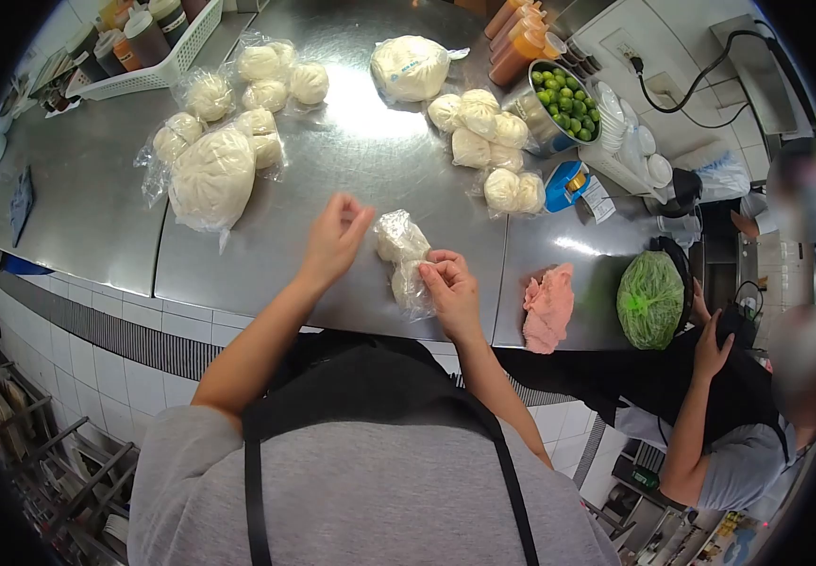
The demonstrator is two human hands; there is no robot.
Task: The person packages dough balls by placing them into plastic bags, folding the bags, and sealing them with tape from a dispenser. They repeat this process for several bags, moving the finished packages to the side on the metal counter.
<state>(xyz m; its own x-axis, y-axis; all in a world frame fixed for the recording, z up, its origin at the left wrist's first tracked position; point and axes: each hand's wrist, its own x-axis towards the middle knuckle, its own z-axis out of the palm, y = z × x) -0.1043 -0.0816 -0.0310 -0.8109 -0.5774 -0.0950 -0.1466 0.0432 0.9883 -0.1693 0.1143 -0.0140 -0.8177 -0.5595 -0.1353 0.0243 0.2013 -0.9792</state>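
Observation:
A clear plastic bag of white balls (402,247), dough or cheese by the look of it, lies on the steel table in front of me. My right hand (450,291) pinches the plastic at the bag's right side with thumb and fingers. To the left of the bag, apart from it, my left hand (335,236) is raised over the table. Its fingers are curled, but motion smears the fingertips, and I cannot make out whether anything is between them.
Further back lie more bagged white balls (309,83), a big white bundle (211,179) and another bundle (411,68). At right are bagged balls (479,127), a bucket of limes (564,102), a pink cloth (548,307) and bagged greens (651,300). A co-worker (710,415) stands at far right.

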